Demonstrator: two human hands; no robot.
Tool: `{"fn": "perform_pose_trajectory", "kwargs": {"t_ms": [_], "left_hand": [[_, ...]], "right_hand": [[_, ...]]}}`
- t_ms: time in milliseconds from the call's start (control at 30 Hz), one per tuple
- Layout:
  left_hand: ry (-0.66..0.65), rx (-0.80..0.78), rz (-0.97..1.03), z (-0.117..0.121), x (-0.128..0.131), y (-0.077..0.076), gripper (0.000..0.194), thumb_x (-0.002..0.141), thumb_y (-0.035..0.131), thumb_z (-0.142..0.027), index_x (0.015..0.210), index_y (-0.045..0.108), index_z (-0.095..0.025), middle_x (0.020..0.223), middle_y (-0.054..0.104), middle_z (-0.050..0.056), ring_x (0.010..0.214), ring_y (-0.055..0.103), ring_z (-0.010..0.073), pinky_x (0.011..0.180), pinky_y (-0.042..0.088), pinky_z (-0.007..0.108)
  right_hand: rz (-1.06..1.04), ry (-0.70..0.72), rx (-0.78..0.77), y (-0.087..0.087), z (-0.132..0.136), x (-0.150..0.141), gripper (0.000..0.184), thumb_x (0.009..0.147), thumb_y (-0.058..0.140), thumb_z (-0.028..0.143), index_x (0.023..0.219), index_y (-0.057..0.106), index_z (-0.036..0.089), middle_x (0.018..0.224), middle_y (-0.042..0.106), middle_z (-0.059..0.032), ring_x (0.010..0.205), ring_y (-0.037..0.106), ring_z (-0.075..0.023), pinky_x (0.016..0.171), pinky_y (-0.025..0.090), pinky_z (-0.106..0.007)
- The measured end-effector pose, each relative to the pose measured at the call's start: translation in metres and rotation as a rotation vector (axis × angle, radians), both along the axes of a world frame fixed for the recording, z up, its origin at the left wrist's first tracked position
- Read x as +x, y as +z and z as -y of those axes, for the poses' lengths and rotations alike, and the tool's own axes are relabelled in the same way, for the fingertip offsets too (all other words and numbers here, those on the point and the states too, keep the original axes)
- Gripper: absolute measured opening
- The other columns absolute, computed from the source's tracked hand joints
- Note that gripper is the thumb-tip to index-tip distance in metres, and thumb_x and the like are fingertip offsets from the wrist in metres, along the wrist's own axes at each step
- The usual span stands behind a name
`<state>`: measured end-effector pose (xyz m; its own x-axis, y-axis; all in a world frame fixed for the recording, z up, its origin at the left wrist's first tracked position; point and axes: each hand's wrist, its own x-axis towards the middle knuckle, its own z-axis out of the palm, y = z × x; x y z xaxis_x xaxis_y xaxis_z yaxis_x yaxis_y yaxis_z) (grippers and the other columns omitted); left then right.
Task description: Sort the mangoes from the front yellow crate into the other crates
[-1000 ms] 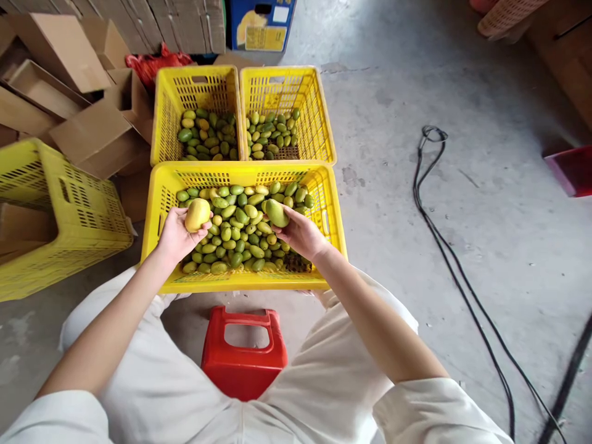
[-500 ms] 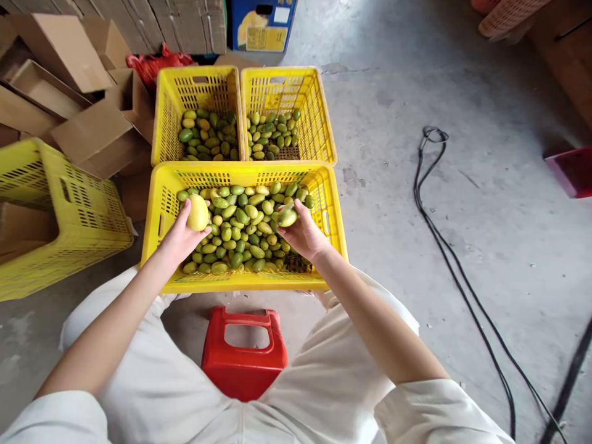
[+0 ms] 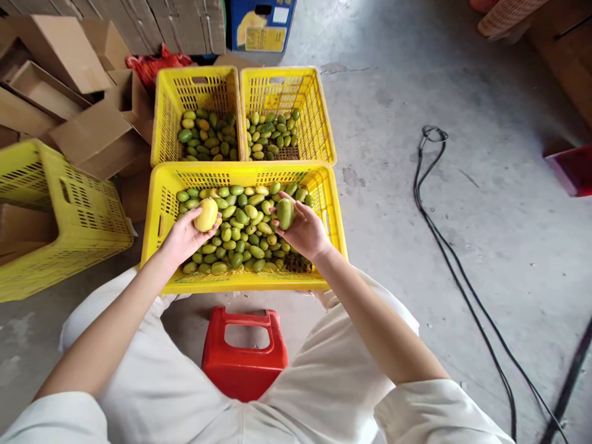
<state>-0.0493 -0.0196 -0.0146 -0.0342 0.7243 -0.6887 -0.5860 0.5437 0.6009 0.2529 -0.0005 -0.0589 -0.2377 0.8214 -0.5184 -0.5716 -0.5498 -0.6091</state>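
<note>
A yellow, oval, mango-like fruit (image 3: 206, 214) rests in my left hand (image 3: 182, 237), the fingers curled round it from below. My right hand (image 3: 305, 231) holds a green, mango-like fruit (image 3: 285, 213) upright against its fingers. Both hands are over the front yellow crate (image 3: 245, 285), apart from each other. Beneath them lies a layer of loose green and yellowish fruits (image 3: 240, 243) of the same kind, partly hidden by my hands.
Behind stand two yellow crates (image 3: 198, 71) (image 3: 319, 92) with more fruit. To the left are a tilted yellow crate (image 3: 92, 203) and cardboard boxes (image 3: 92, 135). A red stool (image 3: 245, 373) sits between my legs. Black cable (image 3: 444, 243) lies on the floor at the right.
My left hand has shifted slightly right with the yellow fruit, which is now tilted. In my right hand the green fruit has turned from lying sideways to upright, and the fingers have spread.
</note>
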Motion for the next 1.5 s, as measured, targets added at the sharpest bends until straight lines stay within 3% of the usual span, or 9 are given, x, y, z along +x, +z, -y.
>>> {"fn": "perform_pose_trajectory", "kwargs": {"t_ms": [167,367,567,633,833,967,1067,1300,1500], "left_hand": [[0.024,0.061,-0.017,0.0,0.0,-0.009,0.031,0.093,0.105,-0.011,0.109,0.08,-0.02,0.095,0.084,0.004,0.074,0.075,0.0115,0.061,0.056,0.015],[0.062,-0.019,-0.035,-0.008,-0.002,-0.01,0.046,0.111,0.099,-0.061,0.11,0.078,-0.021,0.078,0.074,0.002,0.061,0.07,0.013,0.053,0.054,0.017],[0.075,-0.005,-0.027,-0.005,0.004,-0.004,0.019,0.119,0.083,-0.034,0.126,0.085,-0.017,0.1,0.088,0.011,0.089,0.089,0.0216,0.078,0.073,0.024],[0.072,0.054,-0.034,-0.002,0.003,-0.006,0.017,0.113,0.088,-0.024,0.129,0.086,-0.018,0.113,0.092,0.012,0.098,0.091,0.0214,0.083,0.073,0.023],[0.018,0.174,-0.052,0.004,-0.006,-0.026,0.061,0.088,0.115,-0.021,0.143,0.088,-0.027,0.118,0.092,0.007,0.108,0.089,0.0229,0.086,0.066,0.025],[0.065,0.128,-0.061,0.006,-0.003,-0.027,0.049,0.094,0.116,-0.039,0.13,0.085,-0.027,0.116,0.09,0.008,0.124,0.089,0.0296,0.103,0.07,0.034],[0.068,0.078,-0.027,0.004,0.001,-0.016,0.039,0.106,0.104,-0.054,0.12,0.083,-0.024,0.103,0.084,0.006,0.099,0.085,0.0239,0.089,0.07,0.031],[-0.03,-0.039,0.117,-0.002,-0.004,0.002,0.038,0.119,0.068,-0.043,0.131,0.088,-0.013,0.093,0.08,0.013,0.066,0.067,0.0212,0.047,0.046,0.025],[-0.047,0.019,0.036,0.001,-0.003,-0.004,0.033,0.102,0.079,-0.029,0.131,0.089,-0.016,0.109,0.09,0.016,0.084,0.08,0.0252,0.067,0.065,0.03]], "right_hand": [[0.022,-0.036,0.038,-0.005,0.002,-0.002,0.044,0.093,0.11,0.05,0.119,0.079,0.032,0.1,0.085,0.0019,0.079,0.067,-0.0165,0.067,0.059,-0.027],[0.085,-0.051,0.037,-0.01,0.001,0.002,0.07,0.078,0.122,0.066,0.1,0.065,0.03,0.089,0.078,0.005,0.066,0.048,-0.0114,0.055,0.046,-0.025],[0.154,-0.07,0.054,-0.006,-0.001,0.003,0.079,0.078,0.114,0.091,0.09,0.063,0.031,0.07,0.053,0.0082,0.056,0.028,-0.0112,0.045,0.031,-0.026],[0.156,-0.097,0.044,-0.005,-0.002,0.003,0.077,0.079,0.112,0.092,0.091,0.066,0.031,0.074,0.058,0.0062,0.057,0.031,-0.0122,0.044,0.035,-0.027],[0.045,-0.076,0.019,-0.003,-0.001,-0.002,0.064,0.092,0.104,0.087,0.097,0.075,0.029,0.097,0.079,-0.004,0.085,0.071,-0.0211,0.06,0.062,-0.029],[0.068,-0.036,0.059,-0.002,0.001,-0.002,0.054,0.094,0.109,0.073,0.111,0.082,0.029,0.106,0.084,-0.0019,0.07,0.056,-0.0137,0.048,0.043,-0.024],[0.091,-0.009,0.079,-0.002,0.003,-0.001,0.058,0.086,0.116,0.07,0.098,0.077,0.028,0.105,0.085,-0.0009,0.063,0.043,-0.0099,0.046,0.035,-0.023],[0.044,0.038,-0.018,-0.001,0.003,0.001,0.036,0.093,0.105,0.054,0.105,0.082,0.028,0.112,0.087,-0.0049,0.082,0.066,-0.0183,0.06,0.058,-0.026],[0.044,-0.016,0.002,-0.004,0.001,0.0,0.042,0.083,0.106,0.034,0.119,0.085,0.029,0.105,0.08,0.0014,0.082,0.064,-0.0158,0.065,0.056,-0.025]]}}
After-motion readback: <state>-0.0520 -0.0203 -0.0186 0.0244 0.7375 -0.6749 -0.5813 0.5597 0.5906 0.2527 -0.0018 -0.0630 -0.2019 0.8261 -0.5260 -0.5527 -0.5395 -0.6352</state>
